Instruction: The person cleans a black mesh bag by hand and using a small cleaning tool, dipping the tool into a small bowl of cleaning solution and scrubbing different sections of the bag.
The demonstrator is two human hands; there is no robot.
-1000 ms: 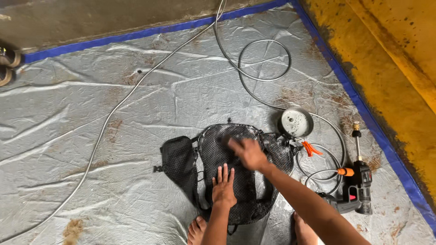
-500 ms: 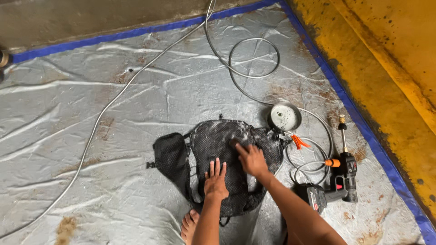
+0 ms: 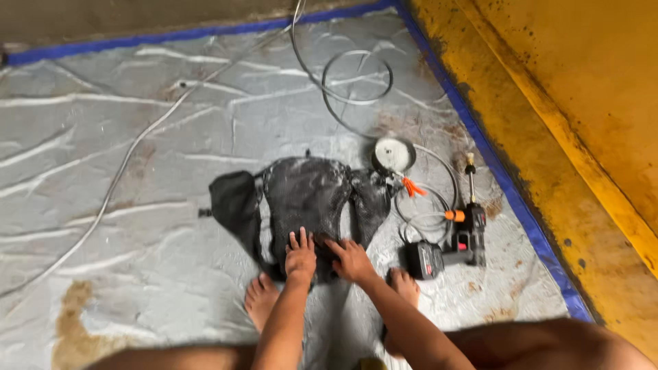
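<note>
A black backpack (image 3: 308, 199) lay flat on a wet grey tarpaulin (image 3: 137, 151), a little below and right of the middle of the frame. It was spread open, with its mesh back panel up and streaked with white suds. Its long axis ran up and down the frame, the top end pointing toward the upper edge and the bottom end toward the person's bare feet (image 3: 262, 298). A dark flap or strap section was splayed out to the left, another to the right.

Both hands rested on the lower end of the backpack, side by side and nearly touching. The left hand (image 3: 300, 257) was pressed flat, palm down, fingers spread and pointing up the frame. The right hand (image 3: 351, 259) also lay palm down, its fingers angled toward the upper left. Neither hand was clamped on anything; both were open and pressing on the fabric.

Just right of the backpack sat a round white dish (image 3: 393, 153). Below it, at the lower right, lay a black cordless spray gun (image 3: 459, 236) with an orange fitting, its nozzle pointing up the frame. A thin grey hose (image 3: 356, 75) looped in coils above and around these. A blue strip (image 3: 493, 164) edged the tarpaulin, with a yellow stained floor (image 3: 582, 103) beyond it at the right.
</note>
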